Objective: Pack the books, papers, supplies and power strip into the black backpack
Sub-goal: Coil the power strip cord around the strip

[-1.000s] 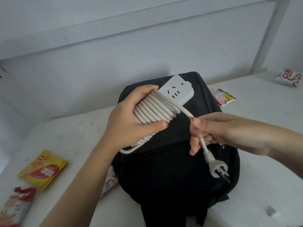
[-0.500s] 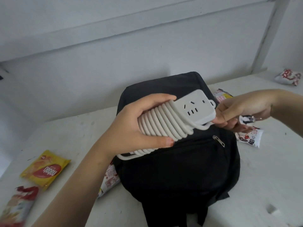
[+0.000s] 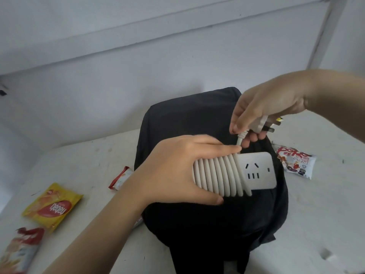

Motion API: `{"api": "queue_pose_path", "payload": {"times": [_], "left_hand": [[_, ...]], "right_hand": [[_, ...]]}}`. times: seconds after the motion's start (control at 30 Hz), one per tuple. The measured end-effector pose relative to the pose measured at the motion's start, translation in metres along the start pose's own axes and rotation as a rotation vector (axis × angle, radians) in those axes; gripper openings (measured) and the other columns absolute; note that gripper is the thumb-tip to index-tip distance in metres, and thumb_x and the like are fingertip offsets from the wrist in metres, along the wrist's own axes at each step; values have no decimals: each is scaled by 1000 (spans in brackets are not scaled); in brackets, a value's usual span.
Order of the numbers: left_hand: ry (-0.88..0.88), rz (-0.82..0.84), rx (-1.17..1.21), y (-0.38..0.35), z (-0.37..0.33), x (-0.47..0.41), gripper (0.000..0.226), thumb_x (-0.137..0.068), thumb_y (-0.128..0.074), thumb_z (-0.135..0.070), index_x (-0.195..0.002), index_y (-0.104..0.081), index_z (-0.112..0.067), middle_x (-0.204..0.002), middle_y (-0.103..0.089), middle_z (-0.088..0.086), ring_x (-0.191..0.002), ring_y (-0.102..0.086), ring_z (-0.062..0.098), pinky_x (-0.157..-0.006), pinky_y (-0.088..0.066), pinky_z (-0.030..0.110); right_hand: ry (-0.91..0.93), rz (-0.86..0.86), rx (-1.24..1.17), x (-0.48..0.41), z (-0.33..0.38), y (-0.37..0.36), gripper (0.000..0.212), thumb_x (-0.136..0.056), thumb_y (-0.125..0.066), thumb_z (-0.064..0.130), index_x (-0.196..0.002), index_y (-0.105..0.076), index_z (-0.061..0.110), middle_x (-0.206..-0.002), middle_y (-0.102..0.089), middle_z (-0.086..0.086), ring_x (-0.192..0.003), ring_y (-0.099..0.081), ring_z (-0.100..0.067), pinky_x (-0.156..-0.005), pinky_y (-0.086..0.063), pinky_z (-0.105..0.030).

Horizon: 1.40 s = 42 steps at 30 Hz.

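Observation:
The black backpack (image 3: 197, 119) lies flat on the white table (image 3: 325, 204). Above it my left hand (image 3: 173, 171) grips the white power strip (image 3: 254, 171), with its cord wound in tight coils around the body. My right hand (image 3: 270, 107) is raised over the backpack's top right and pinches the cord's end, holding the white plug (image 3: 264, 125) with its prongs pointing right. The short free stretch of cord runs from the plug down to the coils. No books or papers are in sight.
Snack packets lie around the bag: a yellow one (image 3: 52, 206) and a red-white one (image 3: 19, 252) at the left, a small red one (image 3: 120, 177) beside the bag, a white-red one (image 3: 296, 161) at the right. A pale wall rises behind.
My right hand has wound the last of the cord around the strip and lifted the plug above it. My left hand has turned the strip more level and lowered it.

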<state>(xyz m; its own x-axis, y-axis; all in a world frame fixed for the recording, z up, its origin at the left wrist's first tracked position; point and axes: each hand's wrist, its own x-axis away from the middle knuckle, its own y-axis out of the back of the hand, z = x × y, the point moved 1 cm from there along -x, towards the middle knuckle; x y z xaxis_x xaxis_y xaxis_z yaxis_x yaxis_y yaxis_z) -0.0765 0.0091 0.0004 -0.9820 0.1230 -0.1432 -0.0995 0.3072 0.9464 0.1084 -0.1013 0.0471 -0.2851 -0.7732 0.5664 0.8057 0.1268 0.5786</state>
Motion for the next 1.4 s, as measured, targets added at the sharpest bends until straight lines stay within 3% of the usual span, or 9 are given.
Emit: {"api": "queue_pose_path", "payload": {"times": [0.2,0.33,0.43,0.6,0.67,0.77,0.87,1.1,1.4], "left_hand": [[78,-40,-29,-6,13,0,80,-58,-69,-65,-132,-40,-52,-104,-47,-24,-96,-50,0,-77,-40,16],[152,-139,53,-6,17,0,74,-52,-77,-61,-118,-47,-45,-105,-55,-26,-99,-52,-5,-77,-39,12],[191,-189,64,-6,19,0,72,-49,-78,-62,-111,-47,-43,-102,-56,-27,-96,-53,-6,-73,-38,9],[232,-227,105,-7,22,1,73,-47,-82,-58,-110,-49,-40,-102,-57,-25,-95,-54,-5,-73,-40,10],[248,-222,106,-10,24,1,72,-47,-81,-58,-108,-48,-43,-101,-57,-26,-95,-54,-6,-72,-39,10],[263,-203,122,-17,27,0,70,-47,-81,-60,-106,-44,-48,-99,-56,-28,-94,-53,-8,-71,-40,12],[265,-182,141,-23,28,-1,68,-47,-81,-59,-101,-41,-51,-95,-55,-28,-91,-54,-6,-71,-43,14],[262,-138,218,-34,35,-2,67,-48,-79,-59,-104,-45,-44,-98,-57,-24,-93,-56,-4,-75,-51,21],[265,-22,79,-31,47,14,92,-51,-78,-64,-130,-33,-47,-121,-46,-28,-108,-44,-5,-87,-38,14]], "right_hand": [[178,-355,42,20,10,-32,7,-88,-62,18,-95,-64,19,-75,-73,0,-58,-63,-2,-56,-50,-16],[289,-619,127,25,3,-54,15,-87,-60,28,-96,-53,36,-76,-70,6,-63,-60,0,-58,-46,-25],[401,-727,154,28,-3,-63,17,-86,-56,28,-99,-48,37,-80,-70,7,-67,-61,-5,-64,-49,-31],[549,-889,342,25,-22,-75,25,-91,-47,34,-113,-56,26,-78,-61,20,-72,-53,-1,-66,-41,-19],[599,-876,473,23,-30,-82,42,-87,-49,39,-125,-52,21,-85,-59,20,-78,-51,0,-73,-40,-18],[581,-752,580,21,-41,-95,82,-74,-58,59,-144,-27,32,-123,-55,10,-112,-50,-7,-95,-38,-27],[532,-730,679,12,-53,-102,103,-62,-75,51,-146,-17,38,-127,-51,1,-114,-48,-16,-97,-33,-30],[590,-780,679,3,-65,-103,79,-70,-74,44,-139,-42,25,-118,-56,-6,-99,-59,-23,-75,-53,-34],[605,-743,617,3,-68,-96,66,-72,-55,53,-134,-46,31,-117,-55,1,-100,-56,-16,-77,-51,-29]]}}
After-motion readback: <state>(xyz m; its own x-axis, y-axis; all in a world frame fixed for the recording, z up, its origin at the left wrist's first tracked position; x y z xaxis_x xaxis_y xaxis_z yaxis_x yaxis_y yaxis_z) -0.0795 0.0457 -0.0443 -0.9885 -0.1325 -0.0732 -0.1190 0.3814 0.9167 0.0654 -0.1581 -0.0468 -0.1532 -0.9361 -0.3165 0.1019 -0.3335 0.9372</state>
